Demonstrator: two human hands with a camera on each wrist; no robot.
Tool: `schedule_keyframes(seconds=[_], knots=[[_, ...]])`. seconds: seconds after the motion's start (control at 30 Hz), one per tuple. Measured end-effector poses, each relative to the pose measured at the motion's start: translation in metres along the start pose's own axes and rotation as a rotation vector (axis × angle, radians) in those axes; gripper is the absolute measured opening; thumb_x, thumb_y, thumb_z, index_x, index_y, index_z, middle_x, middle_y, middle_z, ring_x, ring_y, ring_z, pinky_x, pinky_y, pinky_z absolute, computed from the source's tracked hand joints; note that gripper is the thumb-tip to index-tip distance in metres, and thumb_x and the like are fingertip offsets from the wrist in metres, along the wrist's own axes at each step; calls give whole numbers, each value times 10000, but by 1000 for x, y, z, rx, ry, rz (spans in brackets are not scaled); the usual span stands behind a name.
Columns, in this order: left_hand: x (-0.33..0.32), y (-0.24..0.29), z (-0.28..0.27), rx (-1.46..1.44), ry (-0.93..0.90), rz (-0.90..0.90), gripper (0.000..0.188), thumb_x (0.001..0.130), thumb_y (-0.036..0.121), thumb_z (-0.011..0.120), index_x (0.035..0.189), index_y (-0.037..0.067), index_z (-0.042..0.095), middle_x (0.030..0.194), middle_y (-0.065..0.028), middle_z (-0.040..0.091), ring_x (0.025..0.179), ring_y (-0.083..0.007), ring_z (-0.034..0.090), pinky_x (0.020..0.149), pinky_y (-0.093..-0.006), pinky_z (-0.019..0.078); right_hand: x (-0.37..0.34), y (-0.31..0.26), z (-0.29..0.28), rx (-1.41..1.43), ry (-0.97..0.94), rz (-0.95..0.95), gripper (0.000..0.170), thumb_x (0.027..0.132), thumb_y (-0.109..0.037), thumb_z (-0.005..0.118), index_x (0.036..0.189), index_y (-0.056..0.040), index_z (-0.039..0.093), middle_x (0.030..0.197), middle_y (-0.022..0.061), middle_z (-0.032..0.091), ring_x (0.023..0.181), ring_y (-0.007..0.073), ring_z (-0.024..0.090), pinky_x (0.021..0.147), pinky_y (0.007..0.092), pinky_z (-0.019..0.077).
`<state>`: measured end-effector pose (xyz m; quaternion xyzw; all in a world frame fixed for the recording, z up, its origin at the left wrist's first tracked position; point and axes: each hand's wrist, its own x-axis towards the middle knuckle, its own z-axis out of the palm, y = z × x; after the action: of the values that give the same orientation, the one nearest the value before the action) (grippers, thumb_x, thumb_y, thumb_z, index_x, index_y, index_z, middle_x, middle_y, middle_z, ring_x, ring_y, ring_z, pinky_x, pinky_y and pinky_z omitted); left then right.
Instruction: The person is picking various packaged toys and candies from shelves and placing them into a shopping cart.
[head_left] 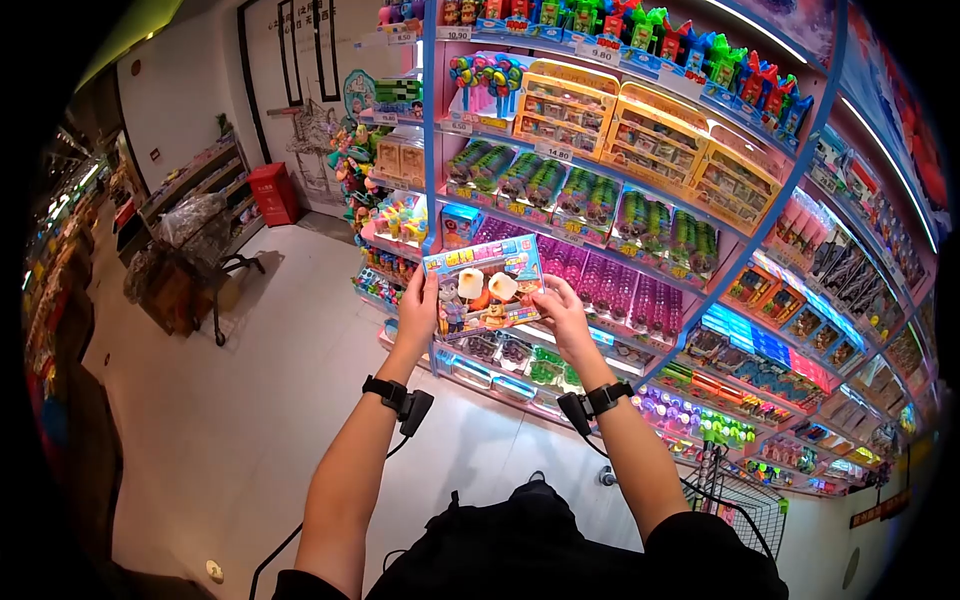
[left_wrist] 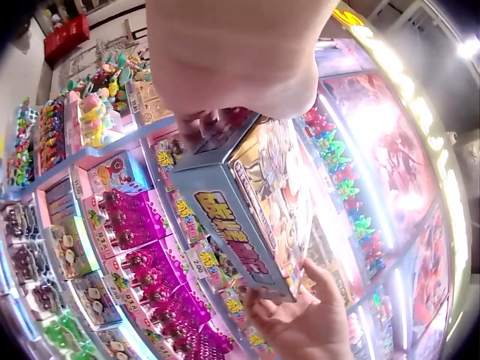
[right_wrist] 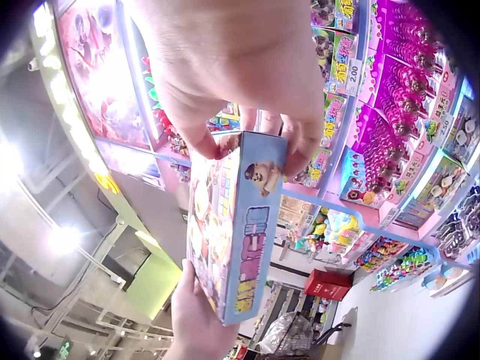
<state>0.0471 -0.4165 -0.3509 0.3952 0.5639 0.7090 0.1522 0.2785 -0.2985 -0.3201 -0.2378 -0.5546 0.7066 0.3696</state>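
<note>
A flat light-blue cardboard box (head_left: 485, 285) with pictures of two white marshmallow-like pieces and cartoon animals is held up before the shelves. My left hand (head_left: 422, 303) grips its left edge, thumb on the printed face. At the opposite edge, my right hand (head_left: 563, 312) pinches it between thumb and fingers. One long blue side panel (left_wrist: 229, 232) with yellow and pink lettering shows in the left wrist view. The right wrist view has another side panel (right_wrist: 259, 232) with a small cartoon bear; there my right hand (right_wrist: 232, 82) clasps the top end and my left hand (right_wrist: 195, 315) the lower one.
Tall lit shelves (head_left: 610, 240) of packaged toys and sweets stand directly ahead and continue right. A wire shopping basket (head_left: 740, 500) is low at the right. Behind on the left are a red bin (head_left: 274, 194) and a loaded cart (head_left: 195, 245) on the pale floor (head_left: 240, 430).
</note>
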Motion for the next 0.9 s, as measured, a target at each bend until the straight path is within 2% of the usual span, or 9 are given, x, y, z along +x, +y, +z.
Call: schedule_keyframes(seconds=[0.1,0.2,0.33,0.6,0.7,0.73,0.77,0.87,0.9], knots=[[-10,-8,3,132,-25,80,451,1025,329,503,1320,-9,538,1045,-121,663,873,-145,597,780,-300,486,-2,2,-13,-14,-25,-19,428,909,-121,666,1292,-53,488,1091,90,679,970,143,665,784,263,527],[-1,1,-5,175,-23,5,386,1033,281,497,1256,-25,571,1103,-87,659,982,-132,580,874,-279,461,2,-2,-2,-52,-29,2,444,902,-118,677,1295,-48,482,1093,92,678,971,143,664,783,259,524],[-6,-15,1,158,24,60,374,1010,243,551,1252,-40,588,1088,-85,671,979,-127,590,873,-271,466,-9,0,-13,-84,-27,18,450,900,-123,686,1294,-45,483,1102,91,677,965,143,663,774,258,518],[-10,-13,-3,29,12,-63,402,989,269,604,1260,-27,589,1058,-45,656,919,-90,592,800,-238,487,-15,-5,-9,-118,-2,64,411,937,-162,646,1297,-50,483,1094,79,683,955,133,656,753,257,514],[-10,-20,-7,34,9,-94,434,968,285,632,1251,-40,581,956,-35,636,801,-65,561,681,-223,464,-6,12,-16,-126,-45,95,433,938,-204,649,1303,-50,474,1108,77,681,954,136,651,761,286,519],[-12,-26,-10,41,10,-103,446,959,287,645,1243,-51,579,917,-37,630,766,-61,550,643,-223,454,-6,18,-18,-128,-57,120,439,938,-212,650,1304,-51,472,1109,77,680,956,136,650,761,293,520],[-12,-49,-15,120,-21,-146,441,984,293,607,1307,-2,553,928,1,611,803,-49,562,661,-186,457,-8,25,-20,-155,-46,155,443,934,-230,655,1299,-55,476,1111,78,681,967,135,647,754,305,518],[-58,-64,-1,136,-62,-296,481,976,306,616,1342,9,520,903,-5,592,794,-61,578,617,-203,480,-37,60,-49,-208,-12,264,452,929,-238,655,1295,-42,477,1095,79,683,930,128,653,717,279,512],[-67,-90,-2,93,-113,-345,514,967,314,623,1367,17,493,932,-30,599,797,-92,607,600,-248,533,-44,73,-57,-222,-8,315,459,928,-243,657,1300,-43,477,1093,79,683,903,126,657,698,271,510]])
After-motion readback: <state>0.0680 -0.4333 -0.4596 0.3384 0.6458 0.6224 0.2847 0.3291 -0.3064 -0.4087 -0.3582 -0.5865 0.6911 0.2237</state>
